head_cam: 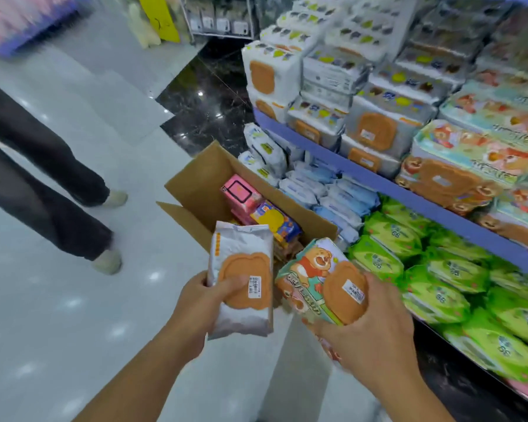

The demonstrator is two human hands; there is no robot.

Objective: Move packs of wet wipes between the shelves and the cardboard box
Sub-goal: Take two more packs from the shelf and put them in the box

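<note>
Two-handed hold beside open cardboard box [201, 178].
Grasping white orange-lidded pack [241, 242] in left grip [195, 303], bear-print pack [314, 263] in right grip [375, 327], near shelved green packs [439, 269].

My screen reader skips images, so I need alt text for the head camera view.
A person's left hand holds a silver wipes pack and the right hand a bear-print wipes pack, near an open cardboard box beside stocked shelves. Another person's legs stand at left.
</note>
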